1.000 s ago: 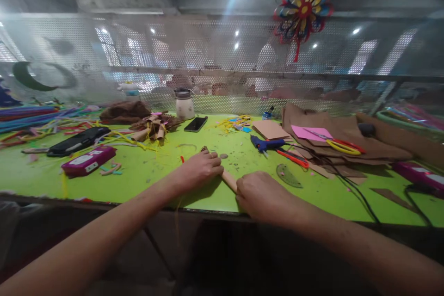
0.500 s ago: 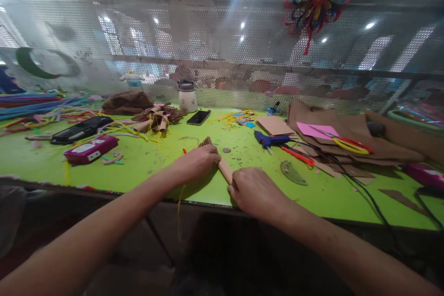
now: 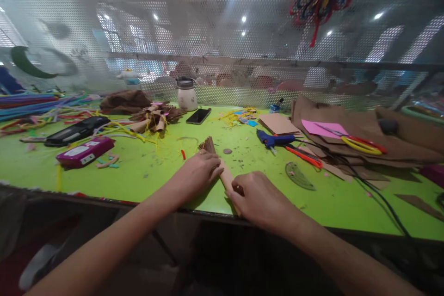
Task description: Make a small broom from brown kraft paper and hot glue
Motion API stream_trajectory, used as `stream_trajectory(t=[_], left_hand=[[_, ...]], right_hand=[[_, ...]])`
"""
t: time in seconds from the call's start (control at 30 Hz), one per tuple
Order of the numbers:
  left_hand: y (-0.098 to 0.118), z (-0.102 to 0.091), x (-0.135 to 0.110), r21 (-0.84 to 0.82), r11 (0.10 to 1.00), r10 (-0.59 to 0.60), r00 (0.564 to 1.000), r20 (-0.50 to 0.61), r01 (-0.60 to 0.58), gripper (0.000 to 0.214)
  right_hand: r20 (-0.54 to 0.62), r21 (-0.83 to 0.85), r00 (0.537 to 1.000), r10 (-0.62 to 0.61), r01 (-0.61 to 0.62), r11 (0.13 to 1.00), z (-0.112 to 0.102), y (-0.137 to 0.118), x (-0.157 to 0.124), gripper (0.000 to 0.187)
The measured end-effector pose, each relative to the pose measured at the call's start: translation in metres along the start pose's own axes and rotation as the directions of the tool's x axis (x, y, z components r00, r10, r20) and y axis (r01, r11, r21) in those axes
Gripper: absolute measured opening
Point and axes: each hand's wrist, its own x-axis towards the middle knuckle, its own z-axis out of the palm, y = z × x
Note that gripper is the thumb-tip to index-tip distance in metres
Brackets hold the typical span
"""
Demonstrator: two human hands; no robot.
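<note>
A rolled brown paper tube (image 3: 226, 175) with a fringed far end (image 3: 208, 144) lies slantwise at the front edge of the green table. My left hand (image 3: 198, 172) is closed over its upper part, just below the fringe. Lower down, my right hand (image 3: 255, 194) grips the near end between thumb and curled fingers. A small round disc (image 3: 227, 151) and a short red piece (image 3: 183, 154) rest close to the fringe.
Right of my hands are a blue glue gun (image 3: 275, 139), an orange cutter (image 3: 305, 156), a green protractor (image 3: 299, 176), scissors (image 3: 360, 144) and stacked brown paper (image 3: 391, 152). A phone (image 3: 198, 116), bottle (image 3: 187, 95), finished-looking paper rolls (image 3: 156, 120) and purple box (image 3: 85, 151) stand leftward.
The view has shifted slightly. My right hand has moved a little down along the tube and its fingers have loosened into a pinch; more of the fringe shows past my left hand.
</note>
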Motion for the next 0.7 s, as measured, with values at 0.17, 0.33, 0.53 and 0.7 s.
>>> stream_trajectory(t=[0.17, 0.33, 0.53, 0.7], left_hand=[[0.000, -0.001, 0.000, -0.070, 0.995, -0.073, 0.997, 0.000, 0.073, 0.026], [0.001, -0.001, 0.002, -0.139, 0.961, -0.244, 0.970, -0.015, 0.240, 0.037], [-0.001, 0.001, 0.002, -0.248, 0.936, -0.261, 0.965, -0.015, 0.249, 0.042], [-0.009, -0.001, -0.004, -0.327, 0.911, -0.272, 0.962, -0.021, 0.251, 0.048]], right_hand=[[-0.092, -0.014, 0.982, -0.166, 0.165, 0.986, 0.001, 0.004, -0.006, 0.019], [-0.119, 0.050, 0.937, -0.327, 0.335, 0.941, 0.007, 0.012, -0.007, 0.022], [-0.202, 0.105, 0.905, -0.375, 0.401, 0.910, 0.018, 0.015, -0.008, 0.032], [-0.249, 0.050, 0.878, -0.409, 0.433, 0.900, 0.023, 0.014, -0.006, 0.028]])
